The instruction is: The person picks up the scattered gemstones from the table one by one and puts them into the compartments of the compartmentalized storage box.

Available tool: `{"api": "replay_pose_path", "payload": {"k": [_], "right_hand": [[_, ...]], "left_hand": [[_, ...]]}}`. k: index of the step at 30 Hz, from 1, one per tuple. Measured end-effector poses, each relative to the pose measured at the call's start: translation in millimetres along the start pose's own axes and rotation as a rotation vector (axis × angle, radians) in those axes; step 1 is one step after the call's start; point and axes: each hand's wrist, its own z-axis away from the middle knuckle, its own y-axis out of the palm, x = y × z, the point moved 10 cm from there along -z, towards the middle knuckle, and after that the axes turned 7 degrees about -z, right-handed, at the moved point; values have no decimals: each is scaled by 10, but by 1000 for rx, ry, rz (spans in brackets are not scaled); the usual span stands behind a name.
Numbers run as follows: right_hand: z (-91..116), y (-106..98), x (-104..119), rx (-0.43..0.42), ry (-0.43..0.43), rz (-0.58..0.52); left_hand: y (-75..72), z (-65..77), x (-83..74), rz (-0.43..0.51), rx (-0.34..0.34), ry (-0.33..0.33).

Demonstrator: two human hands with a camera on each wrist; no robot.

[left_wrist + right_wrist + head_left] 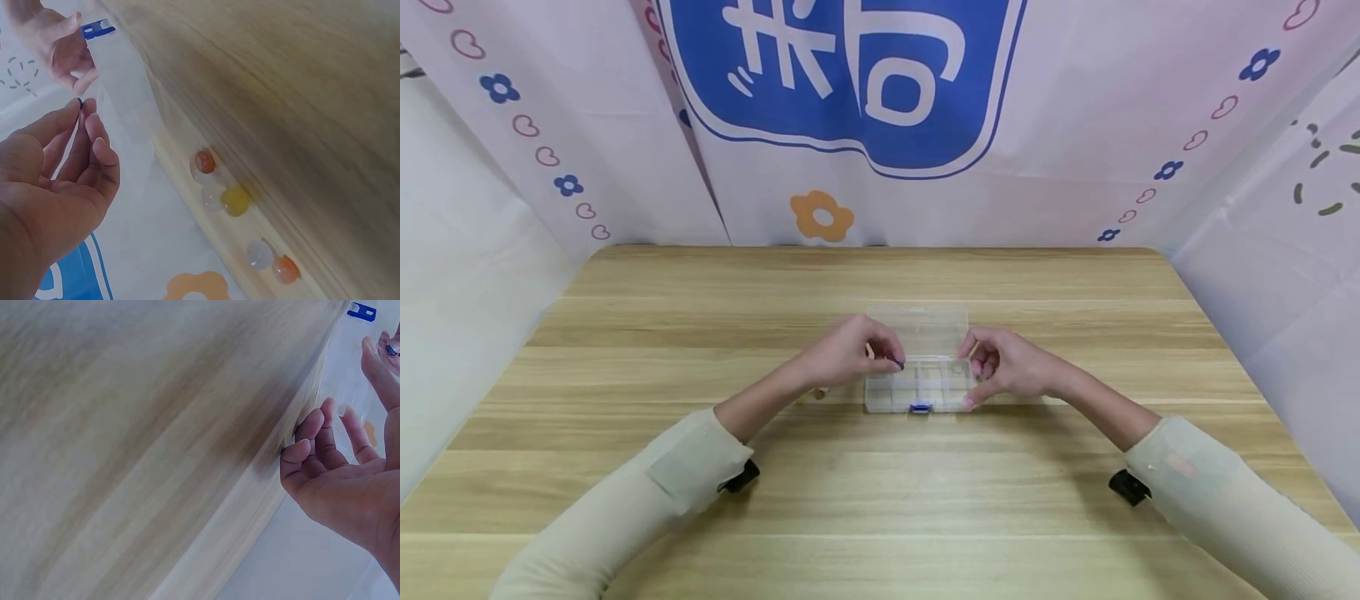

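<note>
A clear plastic compartment box [880, 406] stands on the table with its lid [925, 327] raised at the back and a blue latch [921, 408] on its front. My left hand [850, 352] pinches a small dark blue bead [900, 365] between thumb and forefinger, above the back left compartments. The bead is mostly hidden by the fingertips in the left wrist view. My right hand [1018, 364] grips the box's right end, thumb at the front corner and forefinger at the back corner; its other fingers curl beside the end wall.
Several glossy round beads lie on the table to the left of the box, among them a yellow bead [235, 200], a whitish bead [259, 255] and an orange bead [285, 269]. My left wrist partly hides them in the head view. A printed cloth [1075, 150] hangs behind the table.
</note>
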Motion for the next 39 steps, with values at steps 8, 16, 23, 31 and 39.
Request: {"api": "replay_pose_path", "payload": {"k": [8,16,23,31,39], "right_hand": [[0,-7,-6,-8,-4,3],[-10,-8,-15,-4,-5,10],[-22,-8,-31,-3,0,19],[-18,-11,-40,-1,3,27],[-9,-25,-60,4,25,34]], "left_hand": [[73,-70,-108,-16,22,50],[173,-190,-177,-6,41,84],[236,-265,-216,-13,51,104],[303,-342,-290,-13,59,124],[372,-420,-323,-48,83,128]]}}
